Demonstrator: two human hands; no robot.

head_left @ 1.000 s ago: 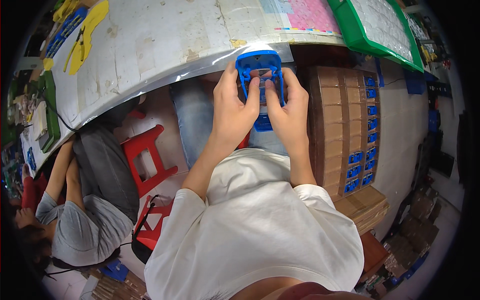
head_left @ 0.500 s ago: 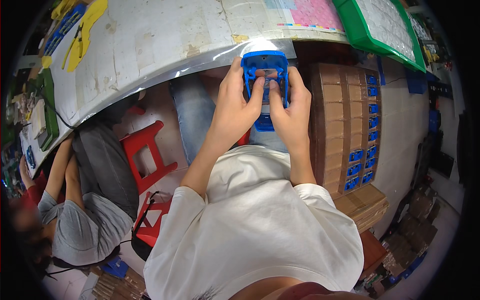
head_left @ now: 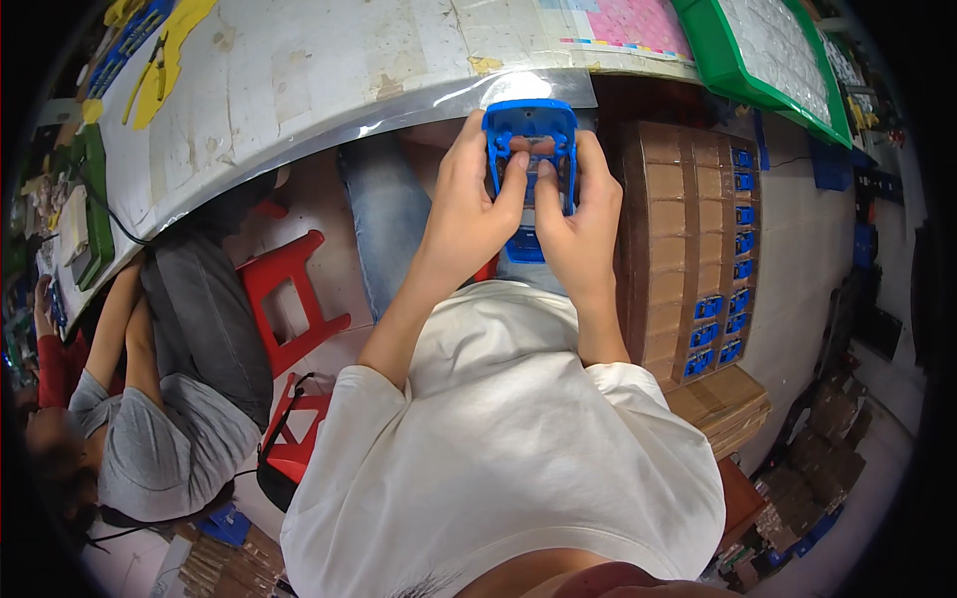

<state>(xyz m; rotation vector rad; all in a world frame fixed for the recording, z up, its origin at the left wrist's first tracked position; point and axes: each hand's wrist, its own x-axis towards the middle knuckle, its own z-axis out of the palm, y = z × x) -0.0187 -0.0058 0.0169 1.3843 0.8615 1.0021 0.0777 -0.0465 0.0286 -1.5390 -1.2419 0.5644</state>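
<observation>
Just past the table's front edge and over my lap, I hold a blue plastic toy car body (head_left: 530,122) with both hands. My left hand (head_left: 477,204) grips its left side, and my right hand (head_left: 580,207) grips its right side. Both thumbs press into the middle opening from above, side by side. Fingertips show through that opening from underneath. The wider end of the body points toward the table; a narrower blue end (head_left: 525,246) shows below my thumbs. Whatever my thumbs touch inside is partly hidden.
A divided cardboard box (head_left: 670,249) on my right holds several blue parts. A green tray (head_left: 713,60) of clear plastic pieces sits at the table's (head_left: 319,70) far right. Pliers (head_left: 152,80) lie far left. A seated person (head_left: 164,448) and red stools (head_left: 289,299) are left.
The hands keep the same grip on the toy car body, with hardly any finger movement. The whole view has shifted slightly.
</observation>
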